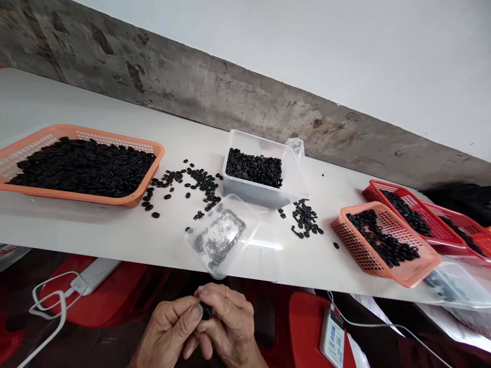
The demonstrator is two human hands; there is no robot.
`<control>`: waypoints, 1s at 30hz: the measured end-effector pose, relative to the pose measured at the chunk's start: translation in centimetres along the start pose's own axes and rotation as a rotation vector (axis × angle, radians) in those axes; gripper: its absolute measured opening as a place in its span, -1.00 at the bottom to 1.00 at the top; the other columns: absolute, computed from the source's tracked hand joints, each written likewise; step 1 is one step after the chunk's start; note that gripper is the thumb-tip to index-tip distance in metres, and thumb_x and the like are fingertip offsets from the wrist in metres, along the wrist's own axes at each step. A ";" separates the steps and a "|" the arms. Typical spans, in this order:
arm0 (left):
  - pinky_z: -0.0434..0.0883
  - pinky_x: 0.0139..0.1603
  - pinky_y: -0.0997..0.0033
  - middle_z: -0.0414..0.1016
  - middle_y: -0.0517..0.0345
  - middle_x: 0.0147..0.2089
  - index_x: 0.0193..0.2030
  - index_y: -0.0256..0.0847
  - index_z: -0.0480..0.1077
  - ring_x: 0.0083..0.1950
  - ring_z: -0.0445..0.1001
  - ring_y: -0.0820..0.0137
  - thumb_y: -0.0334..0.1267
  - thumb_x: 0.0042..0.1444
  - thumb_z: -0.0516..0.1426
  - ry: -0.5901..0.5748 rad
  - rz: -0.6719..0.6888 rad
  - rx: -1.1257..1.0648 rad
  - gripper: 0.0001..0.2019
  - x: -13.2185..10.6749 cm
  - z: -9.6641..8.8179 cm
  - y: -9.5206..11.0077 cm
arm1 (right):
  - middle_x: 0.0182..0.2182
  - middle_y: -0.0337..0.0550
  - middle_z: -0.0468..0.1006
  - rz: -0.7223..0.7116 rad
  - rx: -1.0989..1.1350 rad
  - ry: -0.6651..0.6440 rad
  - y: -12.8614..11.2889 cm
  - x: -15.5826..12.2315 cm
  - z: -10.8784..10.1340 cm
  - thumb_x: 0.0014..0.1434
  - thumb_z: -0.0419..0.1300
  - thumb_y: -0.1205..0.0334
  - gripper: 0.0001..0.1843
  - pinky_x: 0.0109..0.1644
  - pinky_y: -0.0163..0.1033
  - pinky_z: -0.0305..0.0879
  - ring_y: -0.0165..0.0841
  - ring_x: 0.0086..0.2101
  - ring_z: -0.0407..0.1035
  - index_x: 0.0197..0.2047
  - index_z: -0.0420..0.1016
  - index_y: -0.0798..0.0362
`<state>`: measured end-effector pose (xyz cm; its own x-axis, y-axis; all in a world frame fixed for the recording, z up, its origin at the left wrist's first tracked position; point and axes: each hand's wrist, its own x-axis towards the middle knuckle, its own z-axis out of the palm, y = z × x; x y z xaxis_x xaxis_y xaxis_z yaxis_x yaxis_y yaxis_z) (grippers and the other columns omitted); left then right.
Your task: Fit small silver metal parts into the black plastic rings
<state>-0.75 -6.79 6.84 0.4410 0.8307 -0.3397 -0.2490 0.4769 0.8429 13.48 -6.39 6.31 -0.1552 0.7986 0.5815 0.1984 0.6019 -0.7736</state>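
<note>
My left hand (pixel 172 327) and my right hand (pixel 230 319) meet in front of the table's near edge. Both are closed, with fingertips pinched around a small black plastic part (pixel 206 310), mostly hidden by the fingers. Just beyond them, a clear plastic lid (pixel 251 225) holds many tiny metal pieces (pixel 220 239) and juts slightly over the edge. Loose black oval pieces (pixel 203 180) lie scattered behind it. Farther back stands a translucent white bin (pixel 253 197) filled with small black parts (pixel 253 167).
At left, an orange basket (pixel 140 197) is heaped with black oval pieces. Another small pile (pixel 306 219) lies right of the bin. A salmon basket (pixel 424 268) and red baskets (pixel 370 190) stand at right. Red stools (pixel 301 327) with white cables sit below; a concrete-and-white wall (pixel 245 97) runs behind.
</note>
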 end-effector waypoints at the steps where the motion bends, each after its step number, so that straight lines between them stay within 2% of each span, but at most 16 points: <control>1: 0.08 -0.56 0.49 0.40 0.14 -0.65 -0.51 -0.25 0.52 -0.61 0.21 0.49 0.03 0.13 0.11 0.020 0.002 -0.006 -0.60 -0.1 0.1 0.0 | -0.21 0.01 0.56 -0.003 -0.002 0.003 0.0 0.0 0.0 0.24 0.17 0.10 -0.56 -0.19 -0.23 0.47 -0.25 -0.22 0.49 0.16 0.34 -0.01; 24: 0.09 -0.57 0.48 0.40 0.11 -0.70 -0.52 -0.27 0.53 -0.62 0.20 0.48 0.08 0.09 0.13 0.085 0.038 -0.007 -0.56 -0.4 1.1 0.5 | -0.22 -0.02 0.57 -0.018 -0.033 0.011 -0.4 0.3 -0.1 0.25 0.17 0.15 -0.62 -0.18 -0.25 0.49 -0.26 -0.22 0.51 0.12 0.37 0.00; 30: 0.10 -0.59 0.49 0.42 0.10 -0.70 -0.48 -0.28 0.54 -0.62 0.28 0.47 0.10 0.09 0.12 0.091 0.048 -0.010 -0.55 -0.3 1.2 0.7 | -0.22 -0.04 0.58 -0.009 -0.040 0.004 -0.5 0.3 0.0 0.25 0.17 0.15 -0.62 -0.17 -0.25 0.50 -0.26 -0.22 0.52 0.12 0.37 -0.01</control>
<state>0.03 -7.03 8.01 0.3481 0.8751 -0.3362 -0.2771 0.4386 0.8549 13.33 -6.49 6.88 -0.1535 0.7931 0.5895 0.2357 0.6087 -0.7576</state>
